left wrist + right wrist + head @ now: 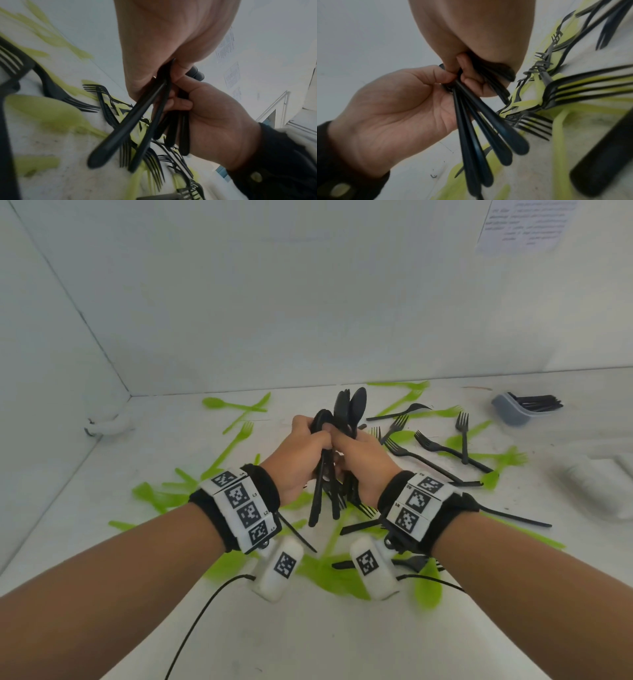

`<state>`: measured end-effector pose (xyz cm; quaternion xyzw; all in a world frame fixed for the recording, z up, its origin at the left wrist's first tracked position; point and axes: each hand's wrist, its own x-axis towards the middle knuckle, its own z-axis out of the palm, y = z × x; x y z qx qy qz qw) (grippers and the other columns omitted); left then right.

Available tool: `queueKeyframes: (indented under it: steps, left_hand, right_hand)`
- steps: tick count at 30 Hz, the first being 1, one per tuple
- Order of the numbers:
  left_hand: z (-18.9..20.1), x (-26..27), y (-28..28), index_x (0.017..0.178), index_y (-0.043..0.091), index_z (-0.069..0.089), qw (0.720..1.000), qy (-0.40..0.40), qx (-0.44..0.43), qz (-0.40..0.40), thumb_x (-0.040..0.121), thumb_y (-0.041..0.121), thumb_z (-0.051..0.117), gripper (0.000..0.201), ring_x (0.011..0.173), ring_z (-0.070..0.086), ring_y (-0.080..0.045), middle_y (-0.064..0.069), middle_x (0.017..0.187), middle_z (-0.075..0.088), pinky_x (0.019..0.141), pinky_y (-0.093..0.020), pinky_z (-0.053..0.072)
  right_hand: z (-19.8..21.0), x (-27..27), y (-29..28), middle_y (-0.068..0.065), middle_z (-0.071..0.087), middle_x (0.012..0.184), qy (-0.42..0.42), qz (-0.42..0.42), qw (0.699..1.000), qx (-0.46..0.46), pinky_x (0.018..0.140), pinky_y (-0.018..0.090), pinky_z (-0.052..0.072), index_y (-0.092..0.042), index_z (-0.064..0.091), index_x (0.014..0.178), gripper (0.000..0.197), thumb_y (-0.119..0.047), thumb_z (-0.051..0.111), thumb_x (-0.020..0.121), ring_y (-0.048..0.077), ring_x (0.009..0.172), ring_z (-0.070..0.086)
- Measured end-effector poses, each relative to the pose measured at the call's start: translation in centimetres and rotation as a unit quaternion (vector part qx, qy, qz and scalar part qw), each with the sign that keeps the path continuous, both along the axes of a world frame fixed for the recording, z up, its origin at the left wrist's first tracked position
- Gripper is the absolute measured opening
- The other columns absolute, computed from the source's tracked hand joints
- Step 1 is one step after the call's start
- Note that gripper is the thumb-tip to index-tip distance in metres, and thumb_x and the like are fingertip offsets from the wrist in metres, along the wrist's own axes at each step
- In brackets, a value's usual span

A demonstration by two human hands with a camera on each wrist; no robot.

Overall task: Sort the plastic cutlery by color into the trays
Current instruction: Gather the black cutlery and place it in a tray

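White bench (342, 638) meets plain white walls | your left hand (297, 455) and right hand (363, 460) hold one bundle of black spoons (352, 405) above it, fingers (436, 75) curled round the slim glossy handles | green cutlery (236, 445) and black forks (428, 445) lie scattered | grey tray (512, 414) far right holds black pieces

Bright, even light; wrist views dim, blurred

Head overhead; wrists close beneath hands (329, 453)
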<state>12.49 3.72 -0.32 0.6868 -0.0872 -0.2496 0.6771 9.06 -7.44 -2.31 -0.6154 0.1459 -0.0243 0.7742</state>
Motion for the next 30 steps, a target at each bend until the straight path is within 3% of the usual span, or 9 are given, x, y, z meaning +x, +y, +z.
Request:
queueKeyframes:
  steps: [7,10,13,16,20,23,25,27,30]
  left_hand:
    - [-1.2,1.4,1.4,0.116,0.015,0.043,0.997,-0.023,0.012,0.068,0.096,0.012,0.039,0.021,0.058,0.043,-0.014,-0.007,0.085,0.050,0.055,-0.029,0.040]
    - [-1.5,1.5,1.4,0.108,0.017,0.044,0.997,0.020,-0.025,0.073,0.093,0.023,0.047,0.016,0.060,0.038,-0.012,-0.002,0.083,0.043,0.055,-0.026,0.035]
    - [-1.5,1.2,0.7,0.122,0.011,0.052,0.992,0.070,-0.084,0.055,0.090,0.038,0.055,0.042,0.067,0.045,-0.010,-0.003,0.092,0.051,0.058,-0.024,0.043]
    - [-1.0,0.8,-0.2,0.133,0.005,0.046,0.986,0.077,-0.128,0.069,0.096,0.030,0.057,0.047,0.066,0.060,-0.014,-0.005,0.091,0.064,0.058,-0.031,0.049]
    - [-0.5,0.8,-0.2,0.118,0.013,0.043,0.985,0.073,-0.123,0.096,0.104,0.018,0.051,0.017,0.075,0.066,-0.024,-0.006,0.080,0.066,0.065,-0.037,0.052]
    - [-0.7,0.7,0.1,0.117,0.010,0.044,0.991,0.050,-0.090,0.089,0.102,0.015,0.046,0.016,0.081,0.062,-0.031,-0.011,0.082,0.067,0.070,-0.045,0.054]
    - [-1.0,0.6,0.1,0.118,0.009,0.044,0.992,0.030,-0.074,0.093,0.101,0.013,0.044,0.017,0.081,0.062,-0.028,-0.006,0.078,0.071,0.074,-0.049,0.056]
    - [-1.2,0.4,0.1,0.120,0.010,0.045,0.993,0.015,-0.056,0.100,0.099,0.013,0.043,0.021,0.087,0.059,-0.026,-0.004,0.083,0.070,0.082,-0.049,0.054]
    - [-1.1,0.3,0.0,0.115,0.014,0.048,0.992,-0.001,-0.039,0.119,0.094,0.013,0.045,0.021,0.088,0.050,-0.023,-0.007,0.093,0.053,0.082,-0.044,0.047]
  right_hand:
    - [-0.1,0.0,0.3,0.000,0.043,0.084,0.041,-0.048,0.996,0.061,0.046,0.027,0.032,-0.021,0.047,0.104,0.021,-0.037,0.054,0.092,0.012,0.049,0.039]
    - [-0.2,-0.4,0.3,-0.003,0.040,0.083,0.011,-0.032,0.999,-0.016,0.050,0.027,0.030,-0.027,0.056,0.103,0.017,-0.025,0.039,0.102,0.011,0.056,0.035]
    - [-0.2,-0.7,0.7,-0.012,0.056,0.073,-0.035,-0.004,0.998,-0.054,0.048,0.020,0.034,-0.025,0.064,0.119,0.031,-0.014,0.037,0.107,0.003,0.050,0.042]
    - [-0.3,-1.0,1.2,-0.009,0.054,0.069,-0.056,0.009,0.995,-0.081,0.051,0.016,0.037,-0.018,0.065,0.115,0.028,-0.009,0.039,0.108,0.002,0.053,0.045]
    - [-1.0,-1.1,1.1,0.013,0.071,0.099,-0.056,0.024,0.990,-0.125,0.088,0.045,0.055,-0.027,0.069,0.115,0.029,-0.014,0.045,0.107,0.023,0.085,0.062]
    - [-1.2,-1.4,0.5,0.027,0.067,0.112,-0.028,0.064,0.989,-0.128,0.105,0.061,0.044,-0.024,0.069,0.119,0.030,-0.015,0.043,0.107,0.024,0.093,0.058]
    - [-0.7,-1.8,0.2,0.007,0.074,0.099,-0.029,0.071,0.988,-0.134,0.088,0.041,0.059,-0.020,0.067,0.122,0.030,-0.015,0.041,0.109,0.008,0.081,0.062]
    - [-0.2,-1.9,0.1,-0.016,0.067,0.081,-0.042,0.054,0.987,-0.147,0.064,0.017,0.046,-0.021,0.064,0.120,0.025,-0.025,0.042,0.109,-0.004,0.063,0.056]
    - [-0.1,-1.6,0.1,-0.009,0.045,0.089,-0.022,0.014,0.992,-0.125,0.060,0.023,0.038,-0.030,0.043,0.130,0.029,-0.044,0.041,0.106,0.004,0.064,0.042]
